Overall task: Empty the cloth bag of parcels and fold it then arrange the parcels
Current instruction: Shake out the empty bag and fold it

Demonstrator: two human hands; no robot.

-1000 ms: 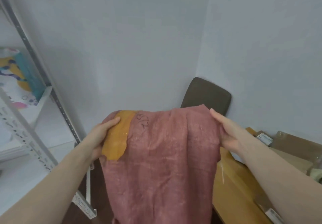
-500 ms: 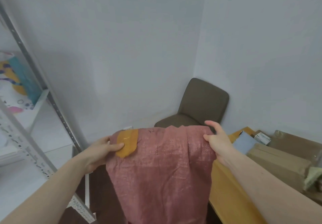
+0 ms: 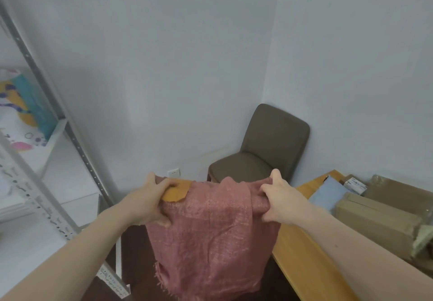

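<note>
Cloth bag: the pink cloth bag [image 3: 210, 237] is held up in the air in front of the person, beside the left edge of the desk. It hangs down loose from its top edge. The bottom edge is frayed with little threads.
Patch: an orange patch [image 3: 177, 193] sits at the bag's top left corner, partly under the left fingers.
Left hand: the left hand [image 3: 150, 203] grips the bag's top left corner. The fingers curl over the top and the thumb pinches from below.
Right hand: the right hand [image 3: 280, 201] grips the bag's top right corner, with bunched cloth squeezed inside its curled fingers.
Desk: the wooden desk [image 3: 302, 261] is on the right, near the wall.
Parcels: a light blue soft parcel [image 3: 328, 195] lies on the desk. Just beside it is a long brown box [image 3: 375, 221]. Behind them is a bigger brown parcel [image 3: 403, 195] and a small box with a white label [image 3: 355, 184].
Chair: a brown chair [image 3: 269, 146] stands in the corner of the room, behind the bag.
Shelf: a gray metal shelf [image 3: 35, 183] stands on the left, with a colorful package [image 3: 25, 108] on it.
Wall: a white socket [image 3: 173, 173] is low on the wall.
</note>
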